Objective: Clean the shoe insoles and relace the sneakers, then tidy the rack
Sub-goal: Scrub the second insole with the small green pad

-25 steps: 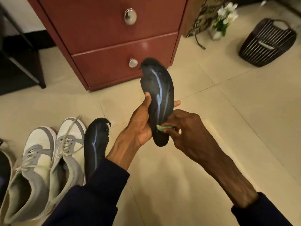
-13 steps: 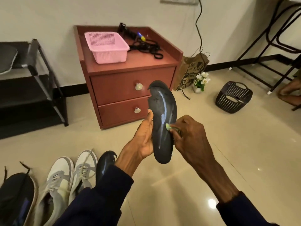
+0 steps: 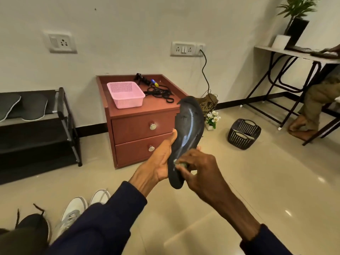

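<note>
**Right hand slides down the insole**

Since half a second ago my right hand (image 3: 200, 168) has slid from the middle of the insole (image 3: 187, 133) down toward its heel end. The head camera has also tipped up, so more wall shows.

I hold the insole upright in front of me with my left hand (image 3: 160, 161), thumb along its edge and fingertips wrapped round the back. My right hand's fingers are curled, pinching a small green wipe (image 3: 181, 163) against the insole's dark face, just right of the left palm. A pale streak runs up the insole above the wipe.

Below and left of the left hand, white-and-grey sneakers (image 3: 73, 212) lie on the floor, partly hidden by my sleeve, with a black shoe (image 3: 35, 223) further left.

Beyond both hands stands a red drawer cabinet (image 3: 143, 129) carrying a pink basket (image 3: 125, 94) and tangled black cords (image 3: 160, 92). A black shoe rack (image 3: 64, 126) stands well left of the left hand.
</note>
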Demonstrator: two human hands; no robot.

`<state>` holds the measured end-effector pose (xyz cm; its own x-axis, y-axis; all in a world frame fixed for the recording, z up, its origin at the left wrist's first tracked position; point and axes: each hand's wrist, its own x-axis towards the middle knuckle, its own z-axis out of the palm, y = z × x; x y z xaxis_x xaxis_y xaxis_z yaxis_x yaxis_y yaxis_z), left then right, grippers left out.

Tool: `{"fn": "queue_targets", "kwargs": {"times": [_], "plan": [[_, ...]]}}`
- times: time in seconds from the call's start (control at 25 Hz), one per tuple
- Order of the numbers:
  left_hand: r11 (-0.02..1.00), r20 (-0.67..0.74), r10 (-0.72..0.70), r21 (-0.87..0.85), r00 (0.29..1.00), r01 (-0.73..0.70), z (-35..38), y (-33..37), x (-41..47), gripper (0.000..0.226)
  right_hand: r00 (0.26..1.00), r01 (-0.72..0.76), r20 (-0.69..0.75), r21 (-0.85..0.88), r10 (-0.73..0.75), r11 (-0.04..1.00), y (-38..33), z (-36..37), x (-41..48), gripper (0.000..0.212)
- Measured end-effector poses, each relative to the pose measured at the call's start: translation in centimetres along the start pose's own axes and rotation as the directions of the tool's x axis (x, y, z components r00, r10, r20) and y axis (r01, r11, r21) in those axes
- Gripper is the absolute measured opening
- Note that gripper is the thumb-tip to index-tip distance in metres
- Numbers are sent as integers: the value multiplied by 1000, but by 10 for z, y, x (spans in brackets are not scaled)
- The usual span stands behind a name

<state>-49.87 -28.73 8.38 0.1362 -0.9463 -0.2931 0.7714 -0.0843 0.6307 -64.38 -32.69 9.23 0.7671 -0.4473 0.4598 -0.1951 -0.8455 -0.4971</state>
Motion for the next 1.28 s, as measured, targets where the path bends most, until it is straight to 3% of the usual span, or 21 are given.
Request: {"fn": "queue_targets", "kwargs": {"times": [0.08, 0.24, 0.44, 0.6, 0.72, 0.8, 0.96, 1.12, 1.16, 1.28], "plan": [[999, -1, -35, 33, 999, 35, -1, -5, -13, 58, 993, -19, 118, 30, 16, 999, -8, -9, -8, 8], [998, -32, -45, 41, 998, 46, 1, -22, -30, 53, 992, -62, -118, -139, 46, 988, -8, -16, -5, 10], [998, -33, -59, 10, 998, 60, -4, -39, -42, 54, 985, -73, 158, -16, 75, 997, -26, -9, -39, 10], [999, -32, -54, 3, 998, 54, -11, -45, -40, 58, 990, -119, -89, -122, 108, 985, -9, -7, -33, 12], [997, -59, -78, -29, 995, 76, -23, -50, -37, 64, 988, -84, 132, 48, 77, 995, -23, 11, -51, 10], [995, -78, -96, -46, 992, 92, -27, -57, -31, 62, 967, -135, 223, 47, 121, 990, -13, 10, -51, 7], [999, -98, -46, -9, 994, 45, -25, -63, -21, 62, 984, -179, -17, -100, 178, 979, 10, 10, -44, 9], [991, -81, -110, -80, 991, 103, -35, -73, -17, 69, 948, -146, 290, 32, 131, 989, 3, 17, -54, 9], [992, -85, -106, -80, 991, 99, -38, -75, -17, 69, 943, -171, 290, 10, 161, 985, 8, 16, -53, 7], [997, -108, -72, -36, 992, 68, -43, -77, -14, 67, 976, -206, 47, -104, 212, 973, 22, 19, -48, 7]]}}
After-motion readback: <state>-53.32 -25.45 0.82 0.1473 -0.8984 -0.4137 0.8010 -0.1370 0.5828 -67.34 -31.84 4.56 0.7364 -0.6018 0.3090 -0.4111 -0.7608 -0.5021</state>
